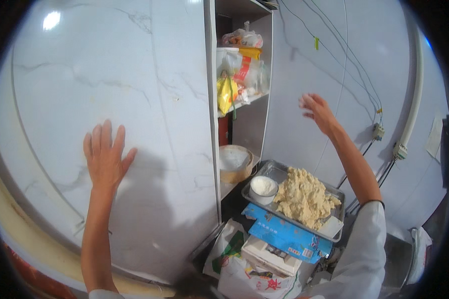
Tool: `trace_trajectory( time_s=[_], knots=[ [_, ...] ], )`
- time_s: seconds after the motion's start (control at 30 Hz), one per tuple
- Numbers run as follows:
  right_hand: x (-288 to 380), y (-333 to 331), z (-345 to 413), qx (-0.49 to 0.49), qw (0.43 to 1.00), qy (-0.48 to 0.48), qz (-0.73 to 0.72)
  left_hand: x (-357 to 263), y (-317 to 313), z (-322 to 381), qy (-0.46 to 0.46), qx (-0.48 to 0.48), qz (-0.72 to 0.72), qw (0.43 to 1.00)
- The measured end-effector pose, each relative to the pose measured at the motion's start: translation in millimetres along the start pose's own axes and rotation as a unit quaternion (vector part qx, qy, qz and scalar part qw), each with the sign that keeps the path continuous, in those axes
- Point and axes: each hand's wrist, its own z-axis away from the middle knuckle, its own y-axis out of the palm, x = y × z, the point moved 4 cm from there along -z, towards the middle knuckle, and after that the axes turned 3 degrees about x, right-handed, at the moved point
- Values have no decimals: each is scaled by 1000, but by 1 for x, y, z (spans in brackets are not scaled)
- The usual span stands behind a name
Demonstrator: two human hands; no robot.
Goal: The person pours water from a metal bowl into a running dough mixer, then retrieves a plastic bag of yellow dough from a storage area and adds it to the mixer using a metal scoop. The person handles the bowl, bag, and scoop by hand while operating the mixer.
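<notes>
My left hand (105,153) is spread against the white marble-patterned wall panel (97,97), its fingers apart and holding nothing. My right hand (316,110) is raised in front of the pale wall at the right, fingers partly bent and slightly blurred, with whitish fingertips and nothing in it. Below it a metal tray (274,170) bears a large heap of crumbly pale-yellow dough (303,196). A white bowl of white powder (263,190) stands at the tray's left end, and a white flat scraper (331,227) lies at its lower right corner.
An open shelf unit (267,74) holds plastic bags (243,71) and a round sieve-like container (235,163). Under the tray are blue printed cardboard (288,233), a white box-like item (271,254) and printed sacks (254,280). Wires, connectors (378,132) and a white conduit (414,86) run along the right wall.
</notes>
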Motion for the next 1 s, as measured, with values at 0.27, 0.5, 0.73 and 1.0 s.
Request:
trace_trajectory(
  time_s=[0.27, 0.5, 0.73, 1.0],
  knots=[
    [100, 46, -188, -70, 975, -193, -80, -3, 9, 2, -16, 56, 9, 998],
    [61, 115, -170, 26, 973, -177, -143, 11, 7, -10, 20, -14, -42, 999],
    [78, 98, -102, -19, 979, -141, -146, 9, -12, 13, 31, -46, 11, 998],
    [132, 91, -120, -79, 957, -200, -194, 4, -17, 30, 37, -68, 25, 997]
  ],
)
